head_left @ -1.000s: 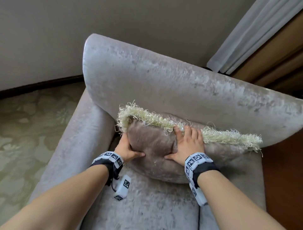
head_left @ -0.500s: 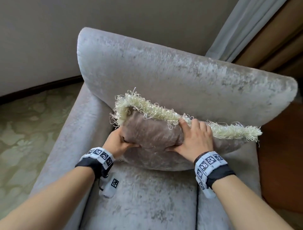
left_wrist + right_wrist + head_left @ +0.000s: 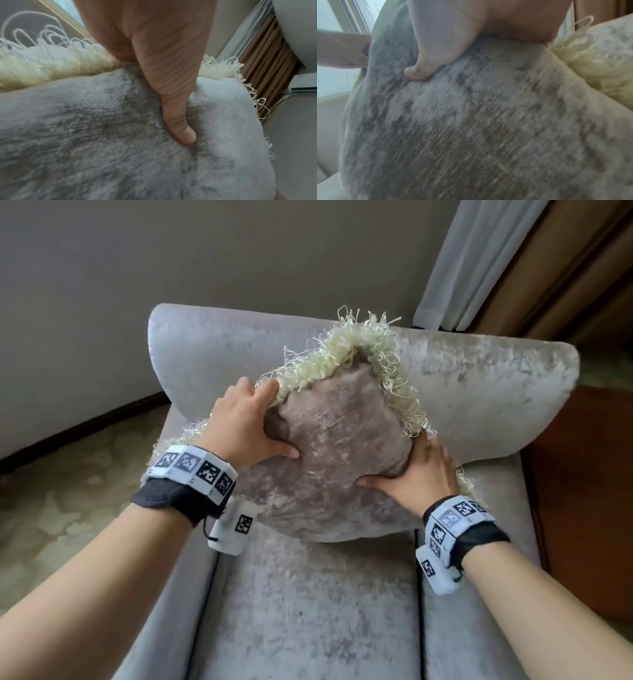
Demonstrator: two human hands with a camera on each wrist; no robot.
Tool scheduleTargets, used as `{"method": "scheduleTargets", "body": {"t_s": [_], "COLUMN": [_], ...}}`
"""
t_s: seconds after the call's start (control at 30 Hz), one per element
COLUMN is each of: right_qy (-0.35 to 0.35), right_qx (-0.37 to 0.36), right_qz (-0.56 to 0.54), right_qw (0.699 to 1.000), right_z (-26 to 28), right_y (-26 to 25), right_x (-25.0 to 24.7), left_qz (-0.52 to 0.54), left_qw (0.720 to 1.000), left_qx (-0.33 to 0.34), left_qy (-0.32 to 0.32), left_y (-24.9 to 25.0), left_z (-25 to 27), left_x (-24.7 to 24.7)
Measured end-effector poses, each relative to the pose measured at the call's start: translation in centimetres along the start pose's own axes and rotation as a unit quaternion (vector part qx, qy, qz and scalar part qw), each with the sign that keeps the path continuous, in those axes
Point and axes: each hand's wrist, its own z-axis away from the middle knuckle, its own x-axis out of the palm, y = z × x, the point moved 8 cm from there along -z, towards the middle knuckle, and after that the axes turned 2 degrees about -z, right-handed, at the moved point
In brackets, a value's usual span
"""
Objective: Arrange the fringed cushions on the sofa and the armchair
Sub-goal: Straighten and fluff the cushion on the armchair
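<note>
Since a second ago the cushion's been turned off its flat edge and stood up on a corner, so one point now sticks up against the chair back, diamond style.

Closest to me are both bare forearms with the wrist bands (image 3: 191,474) covered in black-and-white marker squares. My left hand (image 3: 239,429) grips the upper left edge of the taupe velvet square cushion with the cream looped fringe (image 3: 335,460), thumb dug into the front face and fingers wrapped behind the fringe; the left wrist view shows that thumb (image 3: 178,119) sinking a crease into the pile. My right hand (image 3: 418,474) clamps the lower right edge the same way, thumb (image 3: 419,70) pressed into the front, fingers hidden behind.

That cushion sits in the pale grey crushed-velvet armchair (image 3: 308,611), its lower corner over the seat; I can't tell whether it touches the seat. Its top corner leans on the backrest (image 3: 479,378).

Past the chair: a plain beige wall (image 3: 171,251), white sheer curtain (image 3: 479,251) at upper right, green floral-patterned carpet (image 3: 68,491) on the left.
</note>
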Motion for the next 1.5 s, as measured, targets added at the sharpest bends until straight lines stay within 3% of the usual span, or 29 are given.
{"method": "scheduleTargets", "body": {"t_s": [0.17, 0.37, 0.47, 0.53, 0.63, 0.77, 0.9, 1.03, 1.23, 1.33, 1.5], "right_qy": [-0.013, 0.0, 0.031, 0.09, 0.158, 0.052, -0.002, 0.04, 0.134, 0.146, 0.137], "right_qx": [0.006, 0.016, -0.003, -0.043, -0.095, -0.049, -0.044, -0.062, -0.121, -0.137, -0.125], "right_qz": [0.076, 0.088, 0.069, 0.053, -0.016, -0.088, -0.025, -0.031, -0.023, -0.009, 0.04], "right_qw": [0.997, 0.996, 0.997, 0.994, 0.983, 0.994, 0.999, 0.997, 0.983, 0.98, 0.982], "right_z": [-3.2, -5.7, -6.0, -4.9, -2.1, -1.5, -2.9, -3.5, -1.5, -1.7, -3.8], "right_y": [2.4, 4.4, 4.6, 4.3, 4.5, 7.0, 7.4, 6.5, 4.9, 4.5, 4.4], "right_x": [4.4, 7.4, 7.6, 7.3, 7.0, 8.8, 9.7, 9.7, 6.0, 4.8, 5.2], "left_qz": [-0.051, -0.05, -0.029, -0.01, -0.001, -0.027, -0.057, -0.083, -0.046, -0.037, -0.065], "left_qw": [0.997, 0.994, 0.999, 1.0, 1.0, 0.999, 0.995, 0.991, 0.996, 0.996, 0.993], "left_qx": [-0.03, -0.046, -0.03, -0.005, -0.017, -0.038, -0.023, -0.034, -0.07, -0.081, -0.094], "left_qy": [-0.054, -0.082, -0.035, 0.015, 0.011, -0.026, -0.083, -0.101, -0.008, 0.019, 0.003], "left_y": [-2.2, -3.3, -3.6, -4.2, -6.1, -8.4, -8.2, -7.2, -7.1, -6.8, -7.6], "left_z": [-1.2, -2.6, -2.5, -1.3, 1.6, 4.2, 4.0, 2.9, 4.3, 4.4, 2.6], "left_x": [7.2, 11.5, 11.5, 11.0, 11.6, 13.0, 14.8, 15.4, 12.4, 11.5, 13.4]}}
